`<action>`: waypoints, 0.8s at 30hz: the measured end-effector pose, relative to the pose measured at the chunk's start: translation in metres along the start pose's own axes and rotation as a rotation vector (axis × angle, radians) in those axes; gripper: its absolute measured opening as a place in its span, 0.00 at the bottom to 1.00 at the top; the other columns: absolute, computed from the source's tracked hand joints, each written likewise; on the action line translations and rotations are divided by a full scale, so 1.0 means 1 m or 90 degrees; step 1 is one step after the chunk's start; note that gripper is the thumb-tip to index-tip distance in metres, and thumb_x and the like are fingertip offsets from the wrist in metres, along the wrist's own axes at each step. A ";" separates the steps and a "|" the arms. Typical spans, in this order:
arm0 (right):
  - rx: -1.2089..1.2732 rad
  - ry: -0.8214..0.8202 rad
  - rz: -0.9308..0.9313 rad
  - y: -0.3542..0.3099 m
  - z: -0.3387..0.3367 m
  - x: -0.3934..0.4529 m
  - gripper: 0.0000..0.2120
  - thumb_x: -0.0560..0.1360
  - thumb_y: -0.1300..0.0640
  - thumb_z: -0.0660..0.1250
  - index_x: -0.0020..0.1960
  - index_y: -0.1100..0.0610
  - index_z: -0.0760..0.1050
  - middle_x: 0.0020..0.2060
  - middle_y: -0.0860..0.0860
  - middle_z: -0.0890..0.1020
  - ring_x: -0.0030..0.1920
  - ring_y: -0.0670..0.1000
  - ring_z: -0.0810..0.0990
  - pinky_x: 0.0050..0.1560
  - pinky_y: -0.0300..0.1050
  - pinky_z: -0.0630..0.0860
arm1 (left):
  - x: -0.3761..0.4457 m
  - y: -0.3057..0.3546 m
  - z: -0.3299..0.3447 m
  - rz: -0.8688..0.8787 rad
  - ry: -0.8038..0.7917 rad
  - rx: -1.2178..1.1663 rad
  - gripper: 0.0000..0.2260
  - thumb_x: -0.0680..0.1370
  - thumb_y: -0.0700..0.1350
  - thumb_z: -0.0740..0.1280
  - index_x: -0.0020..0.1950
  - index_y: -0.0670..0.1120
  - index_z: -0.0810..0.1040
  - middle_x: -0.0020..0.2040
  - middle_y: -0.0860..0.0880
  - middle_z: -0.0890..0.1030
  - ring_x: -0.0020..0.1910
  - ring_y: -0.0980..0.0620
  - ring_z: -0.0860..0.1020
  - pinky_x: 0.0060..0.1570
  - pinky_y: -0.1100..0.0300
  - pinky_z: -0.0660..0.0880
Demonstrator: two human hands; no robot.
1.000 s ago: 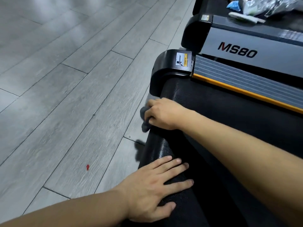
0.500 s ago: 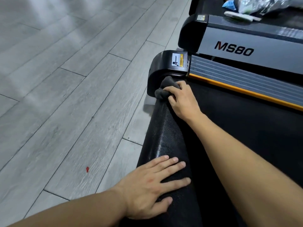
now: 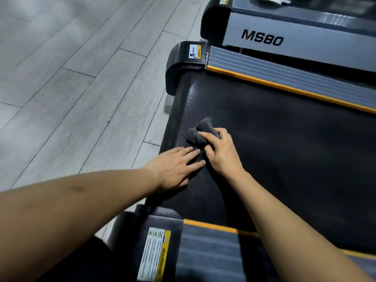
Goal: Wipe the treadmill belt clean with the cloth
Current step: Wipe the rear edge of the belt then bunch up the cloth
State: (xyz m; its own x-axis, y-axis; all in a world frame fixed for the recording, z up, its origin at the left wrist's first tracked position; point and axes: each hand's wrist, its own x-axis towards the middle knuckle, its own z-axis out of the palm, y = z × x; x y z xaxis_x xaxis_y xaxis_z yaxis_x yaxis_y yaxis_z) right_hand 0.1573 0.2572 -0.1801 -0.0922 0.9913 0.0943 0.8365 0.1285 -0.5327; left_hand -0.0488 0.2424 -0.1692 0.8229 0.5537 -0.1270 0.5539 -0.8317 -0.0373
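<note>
While the right hand (image 3: 220, 151) grips a bunched grey cloth (image 3: 200, 133) against the treadmill belt (image 3: 284, 139), the wiping step looks under way near the belt's rounded end. The left hand (image 3: 175, 166) lies flat and unclenched just beside it, fingers nearly touching the cloth. Next, I judge, comes a firm stroke away from both hands across the ribbed, matte rubber; the cloth looks soft and plush.
</note>
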 end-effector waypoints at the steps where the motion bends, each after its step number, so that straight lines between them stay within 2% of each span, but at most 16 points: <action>1: 0.002 -0.005 0.011 -0.002 -0.002 -0.011 0.20 0.75 0.58 0.63 0.66 0.47 0.77 0.61 0.52 0.72 0.58 0.54 0.72 0.62 0.52 0.73 | -0.003 0.003 -0.006 -0.007 -0.010 -0.003 0.27 0.78 0.56 0.58 0.76 0.48 0.71 0.74 0.40 0.74 0.71 0.39 0.74 0.69 0.47 0.72; 4: 0.001 -0.014 0.042 -0.007 -0.007 -0.044 0.20 0.75 0.58 0.65 0.66 0.46 0.77 0.61 0.52 0.71 0.58 0.55 0.71 0.62 0.54 0.73 | -0.017 0.006 -0.032 -0.075 -0.071 -0.028 0.20 0.81 0.54 0.60 0.70 0.47 0.71 0.69 0.44 0.73 0.68 0.42 0.72 0.66 0.48 0.71; 7: -0.014 -0.035 0.076 -0.017 -0.010 -0.070 0.21 0.75 0.56 0.64 0.66 0.45 0.76 0.61 0.52 0.70 0.59 0.55 0.71 0.63 0.55 0.73 | -0.027 0.008 -0.050 -0.196 -0.135 -0.069 0.17 0.82 0.53 0.59 0.66 0.45 0.72 0.64 0.42 0.74 0.64 0.40 0.74 0.65 0.47 0.72; 11: -0.010 -0.097 0.121 -0.033 -0.023 -0.087 0.17 0.79 0.48 0.63 0.67 0.45 0.77 0.61 0.53 0.70 0.62 0.55 0.70 0.69 0.49 0.67 | -0.025 0.031 -0.064 -0.398 -0.174 -0.304 0.18 0.83 0.50 0.57 0.63 0.39 0.78 0.64 0.36 0.79 0.64 0.35 0.76 0.63 0.50 0.72; 14: 0.054 -0.086 0.168 -0.042 -0.031 -0.097 0.16 0.81 0.50 0.59 0.67 0.45 0.76 0.60 0.56 0.72 0.63 0.56 0.72 0.69 0.47 0.67 | -0.020 0.061 -0.071 -0.505 -0.144 -0.506 0.18 0.83 0.49 0.60 0.61 0.39 0.82 0.62 0.37 0.82 0.64 0.37 0.79 0.61 0.53 0.74; 17: 0.185 -0.033 0.263 -0.052 -0.036 -0.115 0.26 0.78 0.55 0.63 0.75 0.44 0.65 0.62 0.57 0.72 0.62 0.54 0.73 0.64 0.38 0.65 | -0.019 0.079 -0.067 -0.578 -0.067 -0.623 0.17 0.81 0.52 0.66 0.63 0.43 0.82 0.62 0.41 0.83 0.64 0.40 0.79 0.65 0.54 0.74; 20: 0.300 -0.011 0.381 -0.058 -0.046 -0.127 0.41 0.73 0.55 0.70 0.80 0.47 0.53 0.69 0.59 0.68 0.65 0.54 0.73 0.63 0.38 0.65 | -0.021 0.079 -0.063 -0.599 -0.020 -0.719 0.23 0.78 0.53 0.72 0.69 0.43 0.77 0.65 0.43 0.82 0.64 0.44 0.79 0.66 0.51 0.75; 22: 0.360 -0.030 0.441 -0.058 -0.053 -0.129 0.43 0.72 0.56 0.72 0.81 0.49 0.52 0.73 0.58 0.69 0.70 0.54 0.71 0.67 0.41 0.66 | -0.024 0.081 -0.065 -0.613 -0.013 -0.846 0.26 0.76 0.50 0.75 0.71 0.45 0.73 0.65 0.45 0.80 0.57 0.48 0.80 0.59 0.50 0.79; 24: 0.409 -0.047 0.455 -0.060 -0.058 -0.128 0.41 0.71 0.59 0.73 0.79 0.50 0.58 0.68 0.55 0.76 0.65 0.52 0.76 0.67 0.44 0.71 | -0.024 0.086 -0.072 -0.618 -0.017 -1.022 0.17 0.77 0.45 0.75 0.61 0.49 0.73 0.54 0.46 0.81 0.41 0.53 0.77 0.45 0.55 0.79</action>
State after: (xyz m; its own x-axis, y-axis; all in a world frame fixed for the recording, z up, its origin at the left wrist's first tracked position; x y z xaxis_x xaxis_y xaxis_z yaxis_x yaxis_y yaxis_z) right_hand 0.1500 0.1208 -0.1115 0.2719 0.8386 -0.4720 0.2549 -0.5358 -0.8050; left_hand -0.0117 0.1608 -0.0981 0.1973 0.7347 -0.6491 0.3552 0.5635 0.7458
